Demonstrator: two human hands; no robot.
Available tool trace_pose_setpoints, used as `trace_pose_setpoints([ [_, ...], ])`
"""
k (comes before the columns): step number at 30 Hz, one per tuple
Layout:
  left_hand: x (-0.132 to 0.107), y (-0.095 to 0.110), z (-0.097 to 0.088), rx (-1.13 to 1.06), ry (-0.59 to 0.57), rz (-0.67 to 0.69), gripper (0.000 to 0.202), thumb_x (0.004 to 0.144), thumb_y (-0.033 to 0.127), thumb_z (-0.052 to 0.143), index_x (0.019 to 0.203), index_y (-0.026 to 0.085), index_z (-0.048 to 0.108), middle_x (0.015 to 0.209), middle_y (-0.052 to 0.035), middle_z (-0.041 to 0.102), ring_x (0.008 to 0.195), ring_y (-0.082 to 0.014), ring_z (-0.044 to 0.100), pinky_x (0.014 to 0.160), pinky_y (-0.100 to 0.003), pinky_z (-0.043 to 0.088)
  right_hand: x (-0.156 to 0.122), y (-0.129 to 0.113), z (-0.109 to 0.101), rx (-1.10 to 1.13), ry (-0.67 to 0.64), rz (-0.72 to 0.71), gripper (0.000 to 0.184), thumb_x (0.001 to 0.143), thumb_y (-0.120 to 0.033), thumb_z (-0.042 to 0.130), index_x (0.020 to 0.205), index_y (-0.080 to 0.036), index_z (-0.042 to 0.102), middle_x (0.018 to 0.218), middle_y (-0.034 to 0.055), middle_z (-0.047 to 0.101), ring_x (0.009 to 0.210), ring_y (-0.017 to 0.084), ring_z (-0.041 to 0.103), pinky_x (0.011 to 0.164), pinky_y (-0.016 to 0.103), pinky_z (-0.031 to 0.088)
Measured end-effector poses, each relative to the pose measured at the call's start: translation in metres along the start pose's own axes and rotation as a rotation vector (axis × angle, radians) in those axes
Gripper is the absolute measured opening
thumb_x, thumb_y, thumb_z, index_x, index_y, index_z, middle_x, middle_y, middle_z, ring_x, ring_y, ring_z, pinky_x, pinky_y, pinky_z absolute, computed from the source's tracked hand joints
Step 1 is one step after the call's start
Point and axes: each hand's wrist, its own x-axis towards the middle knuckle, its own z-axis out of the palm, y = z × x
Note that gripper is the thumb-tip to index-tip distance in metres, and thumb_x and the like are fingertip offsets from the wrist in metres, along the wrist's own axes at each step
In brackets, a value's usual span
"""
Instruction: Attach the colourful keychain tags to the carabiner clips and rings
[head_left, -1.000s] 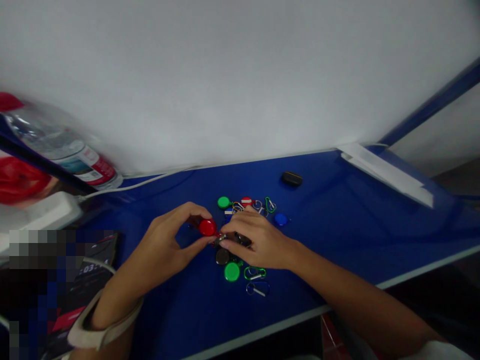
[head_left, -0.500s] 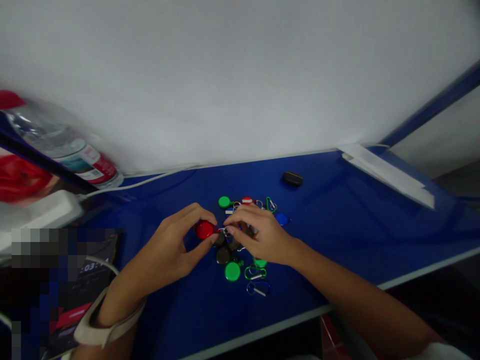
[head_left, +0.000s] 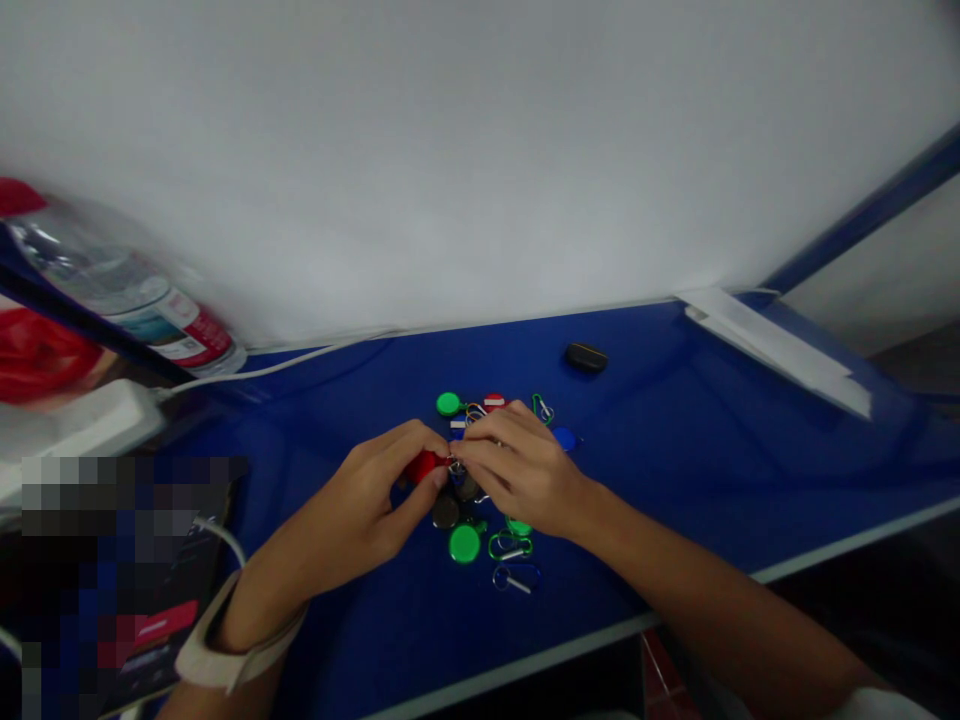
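Between thumb and fingers, my left hand [head_left: 382, 500] holds a round red badge reel [head_left: 422, 467], partly covered by those fingers. Fingers closed, my right hand [head_left: 525, 470] pinches a small metal ring [head_left: 455, 463] at the reel's end; the fingertips hide its exact shape. Both hands nearly touch. Around and below them lie a black reel [head_left: 445, 512], a green reel [head_left: 465, 544], a green carabiner [head_left: 511, 545] and a blue carabiner [head_left: 517, 577]. Behind are another green reel [head_left: 449, 404], a red reel [head_left: 494, 400] and a blue reel [head_left: 564, 439]. My right hand covers part of the pile.
The blue table [head_left: 360, 640] meets a pale wall. A small black case [head_left: 586, 357] lies at the back, white folded paper [head_left: 780, 350] at the right. On the left are a plastic bottle [head_left: 180, 330], a white power strip [head_left: 82, 430], a cable [head_left: 300, 358] and a partly pixelated dark screen [head_left: 172, 600].
My left hand has moved right with the red badge reel, closer to my right hand, and its fingers now cover more of the reel. My right hand has shifted slightly.
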Motion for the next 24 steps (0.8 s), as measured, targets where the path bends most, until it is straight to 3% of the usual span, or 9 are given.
trace_pose_setpoints([
  [7, 0.002, -0.003, 0.005, -0.001, 0.008, -0.063, 0.01, 0.104, 0.024, 0.047, 0.102, 0.021, 0.056, 0.09, 0.0021, 0.063, 0.079, -0.0117, 0.057, 0.076, -0.024, 0.044, 0.002, -0.005, -0.005, -0.002, 0.047, -0.025, 0.013, 0.098, -0.009, 0.057, 0.101, -0.011, 0.07, 0.092, 0.0096, 0.071, 0.083, 0.017, 0.065, 0.076, 0.033, 0.051],
  [12, 0.002, -0.001, 0.009, -0.02, 0.005, -0.076, 0.014, 0.105, 0.025, 0.043, 0.098, 0.021, 0.055, 0.085, 0.0017, 0.061, 0.073, -0.0124, 0.056, 0.071, -0.025, 0.043, -0.002, -0.005, 0.0, 0.1, 0.053, 0.02, 0.013, 0.097, -0.009, 0.057, 0.106, -0.015, 0.065, 0.096, 0.0093, 0.072, 0.089, 0.019, 0.068, 0.079, 0.035, 0.055],
  [17, 0.003, -0.002, 0.01, -0.002, 0.074, -0.059, 0.013, 0.104, 0.024, 0.046, 0.095, 0.02, 0.055, 0.079, 0.0028, 0.058, 0.068, -0.0114, 0.054, 0.068, -0.023, 0.042, -0.003, -0.009, 0.004, 0.271, 0.108, 0.134, 0.015, 0.094, -0.009, 0.058, 0.107, -0.017, 0.062, 0.093, 0.0072, 0.072, 0.088, 0.019, 0.069, 0.083, 0.035, 0.057],
  [21, 0.003, -0.003, 0.01, -0.014, 0.093, -0.078, 0.013, 0.103, 0.024, 0.048, 0.095, 0.02, 0.056, 0.078, 0.003, 0.058, 0.067, -0.011, 0.053, 0.067, -0.023, 0.042, -0.001, -0.012, 0.005, 0.336, 0.068, 0.222, 0.016, 0.095, -0.021, 0.061, 0.109, -0.016, 0.061, 0.092, 0.0073, 0.07, 0.082, 0.018, 0.067, 0.078, 0.034, 0.057],
  [24, 0.002, -0.003, 0.01, -0.026, 0.093, -0.078, 0.013, 0.104, 0.025, 0.047, 0.097, 0.02, 0.057, 0.081, 0.0022, 0.059, 0.07, -0.0115, 0.054, 0.068, -0.023, 0.042, -0.001, -0.011, 0.006, 0.354, 0.043, 0.271, 0.018, 0.094, -0.022, 0.062, 0.111, -0.017, 0.06, 0.092, 0.0059, 0.07, 0.079, 0.016, 0.066, 0.075, 0.031, 0.056],
])
